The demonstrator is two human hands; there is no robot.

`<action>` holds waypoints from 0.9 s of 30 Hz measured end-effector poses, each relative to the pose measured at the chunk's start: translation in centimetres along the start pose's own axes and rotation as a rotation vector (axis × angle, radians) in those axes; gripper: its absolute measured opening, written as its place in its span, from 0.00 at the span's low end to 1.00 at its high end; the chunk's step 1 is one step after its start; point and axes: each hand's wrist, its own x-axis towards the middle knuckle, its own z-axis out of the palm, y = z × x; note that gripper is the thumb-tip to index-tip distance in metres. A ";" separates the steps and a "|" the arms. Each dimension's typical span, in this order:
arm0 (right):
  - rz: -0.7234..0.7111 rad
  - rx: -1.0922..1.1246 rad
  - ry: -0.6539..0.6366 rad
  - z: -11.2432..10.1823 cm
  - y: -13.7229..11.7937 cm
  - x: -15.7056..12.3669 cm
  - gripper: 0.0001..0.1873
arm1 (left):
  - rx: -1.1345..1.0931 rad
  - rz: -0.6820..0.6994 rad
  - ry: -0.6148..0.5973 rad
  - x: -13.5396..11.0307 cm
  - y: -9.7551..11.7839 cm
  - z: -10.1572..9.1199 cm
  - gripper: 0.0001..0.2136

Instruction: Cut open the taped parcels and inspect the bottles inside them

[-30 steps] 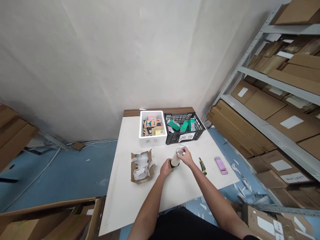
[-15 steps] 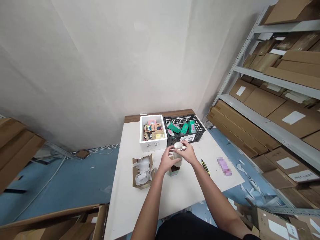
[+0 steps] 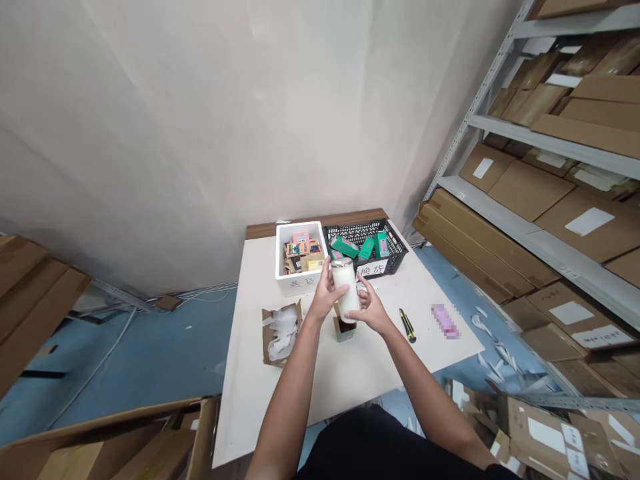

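Observation:
Between my two hands is a white tumbler (image 3: 345, 293) with a silvery rim, held slightly tilted above the table. My left hand (image 3: 327, 293) wraps its left side near the upper half. On the lower right side, my right hand (image 3: 371, 308) grips it with the thumb across the front. Just below the tumbler stands a small open green box (image 3: 345, 333), its dark inside partly showing. Left of my left forearm sits an open cardboard box (image 3: 270, 337) holding crumpled white paper (image 3: 283, 333).
A white foam box (image 3: 295, 287) with several small packages and a black crate (image 3: 397, 263) with green boxes stand at the table's back. A utility knife (image 3: 407, 325) and a blurred pink item (image 3: 445, 321) lie right. Shelves of cartons (image 3: 530, 200) rise at the right.
The tumbler has been raised and turned, so more of its white body shows. My right hand has shifted from its top to its lower right side.

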 end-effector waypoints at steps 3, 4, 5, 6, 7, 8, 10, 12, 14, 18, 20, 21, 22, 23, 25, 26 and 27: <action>-0.047 -0.113 0.134 0.5 -0.2 -0.2 0.75 | 0.045 -0.039 0.096 0.7 -0.2 0.4 0.63; -0.048 -0.111 0.114 0.5 -0.4 -0.3 0.75 | 0.040 -0.052 0.104 0.8 -0.4 0.5 0.64; -0.042 -0.087 0.070 0.5 -0.5 -0.4 0.74 | 0.021 -0.060 0.092 0.9 -0.5 0.5 0.64; -0.034 -0.049 0.018 0.5 -0.6 -0.6 0.73 | -0.006 -0.068 0.062 0.9 -0.6 0.4 0.64; -0.025 -0.009 -0.025 0.4 -0.7 -0.8 0.72 | -0.035 -0.078 0.023 0.9 -0.7 0.4 0.63; -0.018 0.019 -0.045 0.4 -0.7 -0.9 0.71 | -0.058 -0.090 -0.013 0.9 -0.7 0.4 0.63; -0.009 0.004 -0.004 0.5 -0.6 -1.3 0.72 | -0.070 -0.105 -0.042 0.9 -0.8 0.4 0.62; -0.014 -0.086 0.100 0.6 -0.5 -1.5 0.74 | -0.047 -0.109 -0.011 0.9 -0.9 0.4 0.63; -0.023 -0.151 0.152 0.7 -0.5 -1.6 0.76 | -0.035 -0.119 0.029 1.0 -1.0 0.4 0.65; -0.015 -0.087 0.017 0.6 -0.4 -1.6 0.71 | -0.098 -0.159 -0.023 1.0 -1.6 0.5 0.65; -0.007 -0.074 0.016 0.7 -0.4 -1.5 0.70 | -0.094 -0.146 -0.027 0.9 -1.8 0.7 0.65; -0.006 -0.092 0.053 0.7 -0.3 -1.4 0.71 | -0.068 -0.132 -0.005 0.9 -1.9 0.7 0.65; -0.008 -0.118 0.101 0.8 -0.3 -1.4 0.72 | -0.032 -0.120 0.028 0.9 -2.0 0.8 0.66; -0.011 -0.145 0.141 0.8 -0.3 -1.4 0.74 | 0.005 -0.112 0.059 0.8 -2.0 0.9 0.67; -0.019 -0.163 0.146 0.9 -0.3 -1.5 0.75 | 0.034 -0.112 0.080 0.7 -2.0 0.9 0.67; -0.021 -0.148 0.113 0.9 -0.4 -1.5 0.75 | 0.018 -0.118 0.063 0.6 -2.0 0.9 0.67; -0.022 -0.124 0.074 0.9 -0.5 -1.6 0.74 | -0.011 -0.121 0.034 0.5 -1.9 0.9 0.66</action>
